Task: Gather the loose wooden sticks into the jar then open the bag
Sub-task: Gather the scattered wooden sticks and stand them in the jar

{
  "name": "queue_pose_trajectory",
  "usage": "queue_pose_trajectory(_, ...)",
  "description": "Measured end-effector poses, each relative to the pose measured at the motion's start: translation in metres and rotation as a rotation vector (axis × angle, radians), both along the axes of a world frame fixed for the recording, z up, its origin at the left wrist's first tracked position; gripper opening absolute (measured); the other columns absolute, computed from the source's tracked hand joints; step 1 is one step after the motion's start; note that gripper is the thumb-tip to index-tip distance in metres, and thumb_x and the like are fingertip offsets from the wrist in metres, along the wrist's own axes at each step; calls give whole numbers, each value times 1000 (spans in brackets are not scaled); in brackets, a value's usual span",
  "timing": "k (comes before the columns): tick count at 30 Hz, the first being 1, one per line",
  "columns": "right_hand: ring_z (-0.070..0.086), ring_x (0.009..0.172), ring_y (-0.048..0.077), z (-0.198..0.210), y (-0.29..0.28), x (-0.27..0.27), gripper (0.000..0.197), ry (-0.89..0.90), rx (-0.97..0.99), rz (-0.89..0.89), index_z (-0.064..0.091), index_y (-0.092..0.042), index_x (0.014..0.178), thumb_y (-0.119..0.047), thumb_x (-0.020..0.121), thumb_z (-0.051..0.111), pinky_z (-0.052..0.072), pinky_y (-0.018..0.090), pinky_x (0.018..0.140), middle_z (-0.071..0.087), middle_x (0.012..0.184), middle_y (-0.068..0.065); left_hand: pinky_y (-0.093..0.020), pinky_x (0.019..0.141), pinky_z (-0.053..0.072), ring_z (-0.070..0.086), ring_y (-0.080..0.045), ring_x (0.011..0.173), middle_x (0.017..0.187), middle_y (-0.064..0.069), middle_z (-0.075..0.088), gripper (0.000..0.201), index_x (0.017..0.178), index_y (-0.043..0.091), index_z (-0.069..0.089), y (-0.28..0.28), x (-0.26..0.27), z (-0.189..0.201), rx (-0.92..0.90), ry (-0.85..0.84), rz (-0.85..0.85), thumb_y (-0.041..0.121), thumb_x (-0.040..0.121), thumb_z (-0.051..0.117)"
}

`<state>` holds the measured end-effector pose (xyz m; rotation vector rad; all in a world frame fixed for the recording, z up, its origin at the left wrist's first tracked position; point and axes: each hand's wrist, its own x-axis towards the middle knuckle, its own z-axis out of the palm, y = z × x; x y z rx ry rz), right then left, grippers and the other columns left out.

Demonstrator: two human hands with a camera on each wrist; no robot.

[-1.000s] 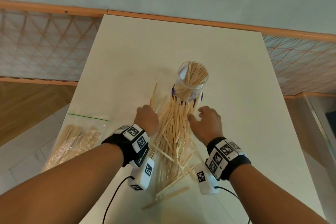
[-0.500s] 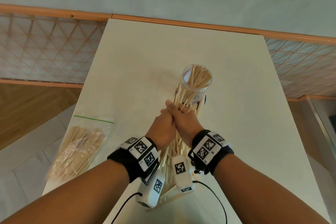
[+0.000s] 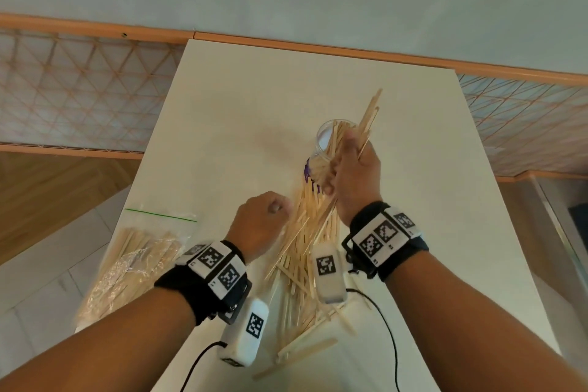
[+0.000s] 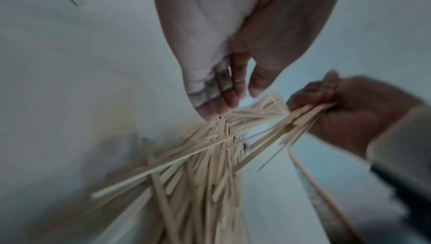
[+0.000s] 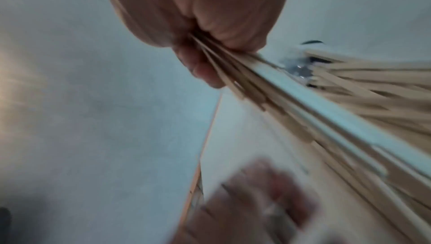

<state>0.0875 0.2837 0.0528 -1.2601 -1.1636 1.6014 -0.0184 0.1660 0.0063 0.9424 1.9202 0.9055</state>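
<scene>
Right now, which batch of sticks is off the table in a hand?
The bundle gripped by the right hand at the jar. The loose pile lies on the table; the rest sit in the bag.

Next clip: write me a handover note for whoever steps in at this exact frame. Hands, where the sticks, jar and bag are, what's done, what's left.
Right hand grips a bundle of sticks raised at the jar mouth.
Left hand holds nothing; fingers loosely curled at the left edge of the loose pile.
The jar stands upright mid-table, already partly filled with sticks.
The bag, holding more sticks, lies at the table's left edge, its green zip line closed.
Done: some sticks in the jar.
Left: drop this bundle in, gather the sizeable pile still on the table, then open the bag.
</scene>
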Motion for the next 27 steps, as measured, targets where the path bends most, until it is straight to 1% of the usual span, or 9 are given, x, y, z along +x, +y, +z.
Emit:
queue_pose_trajectory(2, 32, 35, 14, 18, 19, -3, 37, 4, 41, -30, 44, -14, 82, -46, 100, 49, 31, 24, 38, 36, 48, -3, -28, 81, 49, 59, -21, 89, 94, -3, 61, 19, 98, 14, 60, -1, 6, -7, -131, 258, -108, 30, 89, 55)
queue_pose_trajectory(4, 29, 35, 15, 41, 38, -8, 44, 49, 71, -66, 39, -16, 74, -50, 97, 53, 28, 24, 38, 31, 46, -3, -31, 90, 45, 52, -24, 108, 118, -7, 50, 49, 123, 12, 48, -2, 14, -16, -283, 334, -223, 41, 86, 61)
queue_pose_trajectory(6, 25, 35, 15, 64, 56, -13, 46, 117, 100, -96, 39, -18, 70, -53, 95, 55, 24, 24, 39, 28, 43, -4, -36, 97, 45, 44, -26, 119, 130, -10, 39, 76, 134, 13, 36, -1, 22, -23, -383, 367, -297, 53, 78, 67)
queue_pose_trajectory(9, 21, 38, 16, 93, 81, -21, 41, 158, 181, -133, 45, -24, 72, -57, 94, 54, 22, 25, 41, 25, 44, -4, -38, 101, 45, 41, -29, 125, 137, -11, 33, 91, 140, 15, 27, 1, 33, -28, -386, 425, -321, 49, 72, 76)
queue_pose_trajectory(14, 25, 44, 18, 94, 112, -30, 49, 20, 320, -238, 40, -18, 76, -63, 91, 51, 29, 26, 42, 24, 55, 3, -33, 98, 47, 51, -25, 116, 133, -9, 40, 68, 135, 14, 31, 5, 33, -30, -317, 459, -296, 32, 83, 71)
queue_pose_trajectory(19, 42, 52, 23, 37, 101, -33, 61, -191, 234, -191, 39, -20, 62, -77, 74, 56, 44, 41, 47, 40, 56, 6, -32, 91, 50, 58, -23, 105, 125, -7, 45, 56, 129, 12, 37, 8, 31, -28, -310, 467, -274, 29, 86, 68)
queue_pose_trajectory(21, 53, 51, 24, 17, 91, -30, 59, -279, 188, -122, 47, -15, 62, -69, 77, 63, 55, 49, 54, 50, 55, 9, -29, 88, 50, 59, -24, 103, 121, -8, 48, 46, 124, 10, 41, 10, 32, -28, -329, 492, -261, 26, 88, 65)
queue_pose_trajectory(24, 64, 53, 18, 6, 88, -24, 45, -316, 239, -53, 60, -11, 66, -51, 82, 72, 58, 37, 60, 66, 56, 6, -26, 84, 47, 59, -24, 101, 118, -9, 51, 33, 120, 8, 44, 14, 33, -28, -367, 517, -250, 16, 91, 58)
queue_pose_trajectory(27, 67, 59, 14, 14, 91, -17, 19, -287, 351, -40, 64, -19, 82, -36, 91, 67, 56, 31, 67, 69, 58, 1, -27, 86, 48, 59, -26, 105, 119, -12, 52, 32, 121, 5, 44, 20, 37, -26, -419, 509, -227, 11, 92, 54)
